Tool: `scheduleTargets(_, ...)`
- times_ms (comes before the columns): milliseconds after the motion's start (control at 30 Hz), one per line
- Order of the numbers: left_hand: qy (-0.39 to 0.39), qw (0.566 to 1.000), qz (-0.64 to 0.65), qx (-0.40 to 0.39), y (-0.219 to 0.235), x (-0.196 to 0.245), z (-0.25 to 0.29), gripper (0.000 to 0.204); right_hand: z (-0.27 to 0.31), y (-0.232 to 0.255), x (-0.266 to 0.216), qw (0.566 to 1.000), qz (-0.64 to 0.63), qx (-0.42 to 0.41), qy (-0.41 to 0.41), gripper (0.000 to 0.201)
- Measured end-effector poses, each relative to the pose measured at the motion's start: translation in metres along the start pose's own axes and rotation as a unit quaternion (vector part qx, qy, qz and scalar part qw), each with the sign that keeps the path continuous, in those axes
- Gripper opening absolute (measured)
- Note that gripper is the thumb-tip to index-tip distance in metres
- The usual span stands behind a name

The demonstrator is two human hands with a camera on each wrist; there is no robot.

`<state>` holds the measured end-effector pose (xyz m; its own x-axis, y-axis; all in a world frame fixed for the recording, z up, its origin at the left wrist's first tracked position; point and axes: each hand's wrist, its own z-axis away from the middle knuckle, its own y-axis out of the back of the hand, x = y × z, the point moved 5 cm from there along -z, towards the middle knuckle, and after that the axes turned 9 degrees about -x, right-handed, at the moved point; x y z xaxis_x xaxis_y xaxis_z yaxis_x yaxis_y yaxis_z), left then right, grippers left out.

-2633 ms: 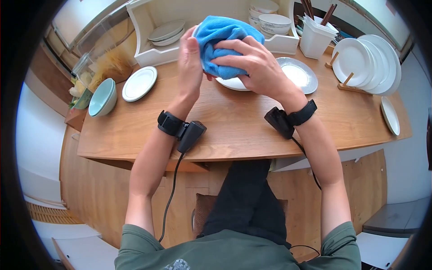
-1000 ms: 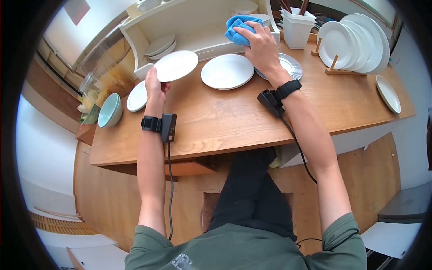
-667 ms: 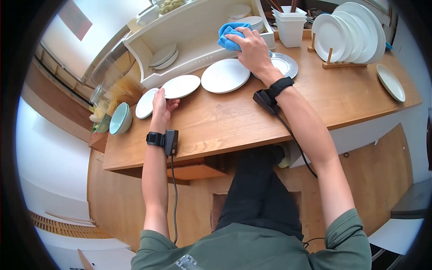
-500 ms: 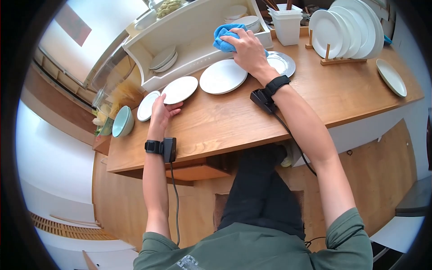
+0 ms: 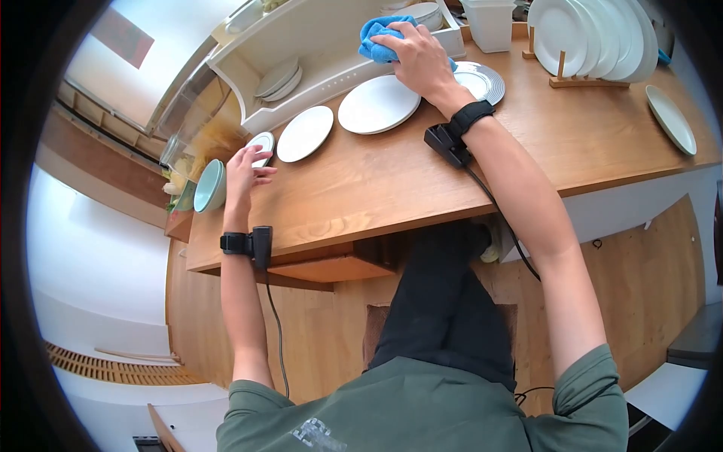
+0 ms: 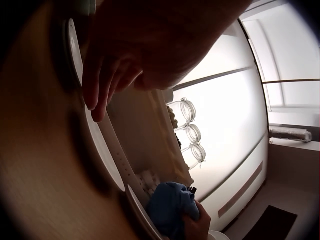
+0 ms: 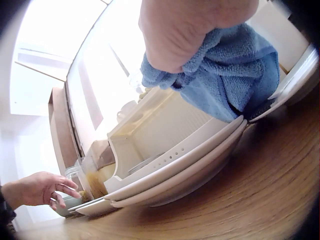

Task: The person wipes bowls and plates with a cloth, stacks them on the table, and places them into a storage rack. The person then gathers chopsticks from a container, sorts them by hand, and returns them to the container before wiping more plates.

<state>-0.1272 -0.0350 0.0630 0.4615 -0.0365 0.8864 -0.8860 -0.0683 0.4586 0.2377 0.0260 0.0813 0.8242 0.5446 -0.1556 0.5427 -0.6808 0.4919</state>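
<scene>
My right hand [image 5: 424,64] grips a crumpled blue cloth [image 5: 385,36] above the back edge of a stack of white plates [image 5: 376,107]. In the right wrist view the cloth [image 7: 227,75] bunches out beneath the fingers. My left hand [image 5: 242,177], fingers loosely spread and holding nothing, is over the table at the left. It overlaps a small white plate [image 5: 263,145] in the head view. Just right of that hand, a single white plate [image 5: 305,134] lies flat on the table. A ribbed-rim plate [image 5: 493,84] is partly behind the right wrist.
Two stacked pale green bowls [image 5: 210,186] stand at the table's left end. A white shelf unit [image 5: 320,98] with dishes runs along the back. On the right are a wooden rack [image 5: 591,83] of upright plates, a white container [image 5: 491,26] and an oval dish [image 5: 670,120].
Both hands were together at the blue cloth. Then my left hand lowered a white plate onto the table, let go and moved left. My right hand keeps the cloth.
</scene>
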Motion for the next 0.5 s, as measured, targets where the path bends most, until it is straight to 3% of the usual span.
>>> scheduleTargets(133,0.066,0.997,-0.016,-0.023,0.038,-0.027,-0.002,0.049,0.000,0.002,-0.001,1.000,0.001,0.017,0.008,0.040)
scheduleTargets(200,0.185,0.981,-0.059,-0.021,0.057,-0.053,-0.003,0.062,-0.001,0.002,-0.001,1.000,0.000,0.022,0.010,0.040)
scheduleTargets(233,0.196,0.978,-0.064,-0.014,0.062,-0.062,-0.001,0.071,-0.001,0.000,-0.001,1.000,-0.003,0.017,0.008,0.041)
scheduleTargets(333,0.255,0.965,-0.059,-0.010,0.078,-0.081,-0.005,0.073,0.000,-0.003,-0.001,1.000,-0.003,0.014,0.008,0.041)
scheduleTargets(500,0.244,0.955,-0.167,0.030,0.088,-0.088,-0.022,0.080,0.000,0.002,-0.006,1.000,-0.005,0.018,0.019,0.041)
